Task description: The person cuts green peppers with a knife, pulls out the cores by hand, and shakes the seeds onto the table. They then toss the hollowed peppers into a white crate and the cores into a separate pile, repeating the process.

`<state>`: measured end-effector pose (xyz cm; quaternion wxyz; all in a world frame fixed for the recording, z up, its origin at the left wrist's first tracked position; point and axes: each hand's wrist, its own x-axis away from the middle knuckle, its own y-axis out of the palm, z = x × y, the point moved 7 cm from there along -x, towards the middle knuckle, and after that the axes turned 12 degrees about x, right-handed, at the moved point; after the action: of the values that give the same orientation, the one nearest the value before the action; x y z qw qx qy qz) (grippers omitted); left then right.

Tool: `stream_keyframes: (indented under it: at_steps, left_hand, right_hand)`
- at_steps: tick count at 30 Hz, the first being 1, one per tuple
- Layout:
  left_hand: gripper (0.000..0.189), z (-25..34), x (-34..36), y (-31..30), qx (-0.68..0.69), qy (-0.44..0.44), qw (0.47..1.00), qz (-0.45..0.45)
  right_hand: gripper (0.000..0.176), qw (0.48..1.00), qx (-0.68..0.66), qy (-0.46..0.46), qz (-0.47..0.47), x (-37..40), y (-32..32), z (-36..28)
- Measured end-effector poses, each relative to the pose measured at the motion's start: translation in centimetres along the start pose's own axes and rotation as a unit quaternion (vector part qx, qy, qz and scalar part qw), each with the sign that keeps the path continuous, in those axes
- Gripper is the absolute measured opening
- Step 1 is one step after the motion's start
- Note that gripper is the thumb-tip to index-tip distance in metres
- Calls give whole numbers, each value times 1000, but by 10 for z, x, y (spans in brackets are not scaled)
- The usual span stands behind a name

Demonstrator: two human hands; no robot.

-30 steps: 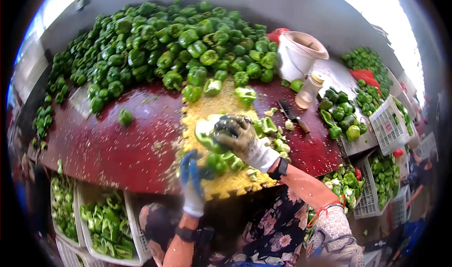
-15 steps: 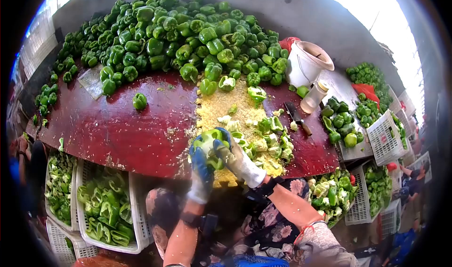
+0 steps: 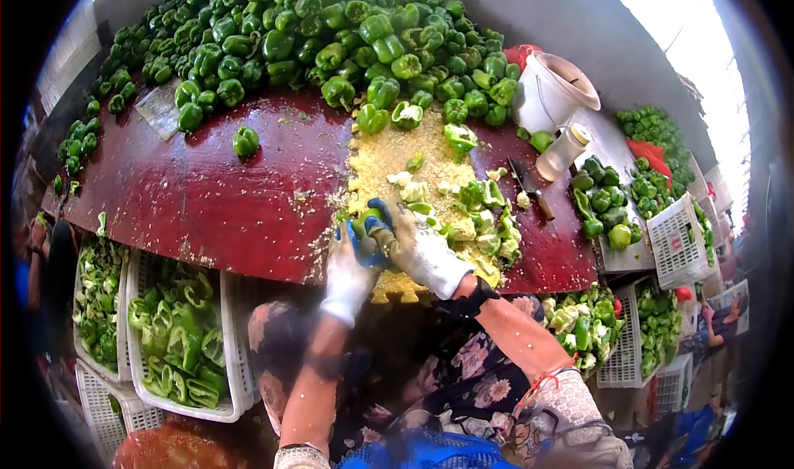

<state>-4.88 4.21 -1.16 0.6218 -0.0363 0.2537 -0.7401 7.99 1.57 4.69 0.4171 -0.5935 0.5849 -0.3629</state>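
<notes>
Both hands wear white gloves with blue fingers and meet over the front of a yellow foam mat point(image 3: 401, 150). My left hand point(image 3: 354, 264) curls round a green bell pepper point(image 3: 365, 223) from the left. Against the same pepper press the fingers of my right hand point(image 3: 416, 244); most of it is hidden by the gloves. Pale pepper cores and scraps point(image 3: 488, 231) lie on the mat just right of my hands. Farther back on it are a cut pepper point(image 3: 407, 115) and another opened pepper point(image 3: 460, 138). A knife point(image 3: 531, 189) rests on the red tabletop to the right.
A big heap of whole peppers point(image 3: 281, 43) covers the back of the red table point(image 3: 207, 196). Behind the knife stand a white bucket point(image 3: 550, 97) and a jar point(image 3: 562, 155). Crates hold pepper pieces point(image 3: 186, 337) at lower left and cores point(image 3: 583, 328) at lower right.
The opened pepper that showed wide between my hands is now mostly covered by my fingers. My hands have closed in round it and turned. The view has shifted slightly.
</notes>
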Motion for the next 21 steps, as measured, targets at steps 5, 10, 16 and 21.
stream_keyframes:
  at_steps: [5,10,16,21]
  left_hand:
    - [66,19,-4,-15,66,-5,997,-30]
    - [47,-10,-1,4,331,-39,943,-22]
    - [38,-5,17,27,551,-189,808,-95]
    - [58,3,-1,19,163,-27,981,-100]
  right_hand:
    - [61,964,-240,9,-115,-2,-4,6]
    - [47,834,-522,22,-178,2,1,-2]
    - [34,857,-467,54,-213,11,2,17]
    - [69,973,-148,45,-169,12,-1,17]
